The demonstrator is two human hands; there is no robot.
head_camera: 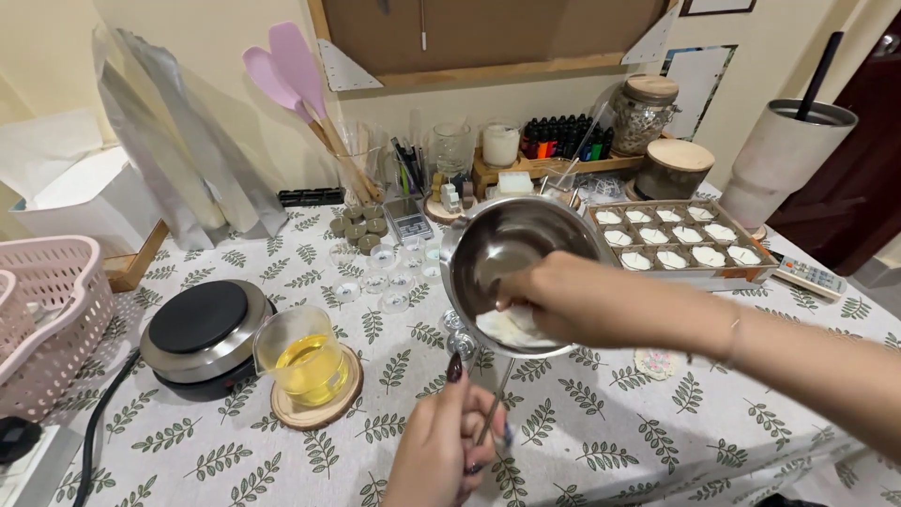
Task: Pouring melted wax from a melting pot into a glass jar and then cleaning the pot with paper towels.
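My left hand (441, 446) grips the thin handle of a shiny steel pot (488, 244), holding it tilted above the table. Inside the pot, my right hand (554, 291) presses a white tissue (507, 329) against the lower inner wall. A glass cup of yellow liquid (305, 357) stands on a round wooden coaster (316, 408) to the left of my left hand. Beside the cup sits a small black electric hot plate (202, 333).
A tray of white filled moulds (676, 239) lies behind the pot at the right, beside a remote (812, 277). Small clear glass cups (385, 272), jars, dropper bottles and pink spatulas (286, 70) crowd the back. A pink basket (42, 314) stands at left, a large tumbler (784, 160) at right.
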